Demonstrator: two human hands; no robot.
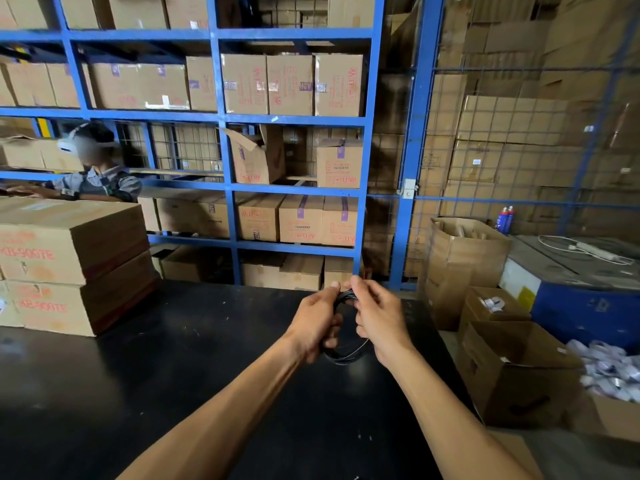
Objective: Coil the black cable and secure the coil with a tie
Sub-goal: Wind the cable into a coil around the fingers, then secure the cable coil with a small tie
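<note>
Both sets of fingertips pinch the top of the cable [346, 353], a black coil of several loops held above the table [173, 375]. The left hand [317, 323] closes round the coil's left side; the right hand [377, 320] grips the top and right. No tie can be made out. To do this well, keep the loops pinched together and even, so none springs free before the tie goes on.

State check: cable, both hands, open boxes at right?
black cable: coiled into a loop, held above the black table, no tie visible
left hand: closed on the coil
right hand: pinching the coil's top
cardboard boxes: flaps open
</note>
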